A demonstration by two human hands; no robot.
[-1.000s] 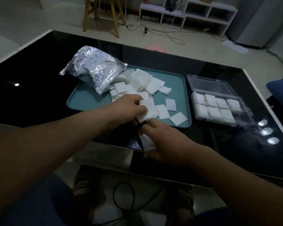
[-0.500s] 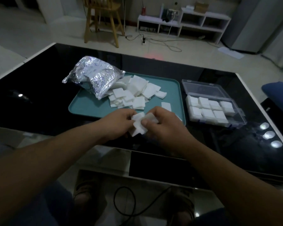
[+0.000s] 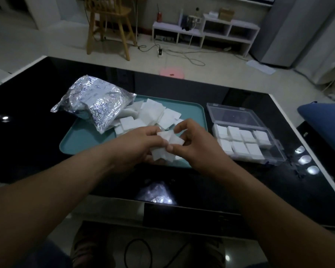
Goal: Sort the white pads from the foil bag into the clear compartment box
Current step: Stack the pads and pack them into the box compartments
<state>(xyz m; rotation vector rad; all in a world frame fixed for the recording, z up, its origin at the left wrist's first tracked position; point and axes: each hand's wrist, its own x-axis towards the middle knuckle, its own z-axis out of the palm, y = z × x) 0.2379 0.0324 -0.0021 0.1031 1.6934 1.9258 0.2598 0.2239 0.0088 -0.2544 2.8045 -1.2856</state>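
Black glass table carries a teal tray where a silver foil bag — blue print too blurred to read — lies on its side, mouth rightward over a heap of white square pads. Since a second ago the left hand and right hand have met above the tray's near edge, both pinching a small clump of pads; the clear compartment box sits just right of the tray, long axis left-right, lid open.

Your left hand and right hand hide the near-right part of the teal tray; can't count the held pads; foil bag covers the left of the pile.
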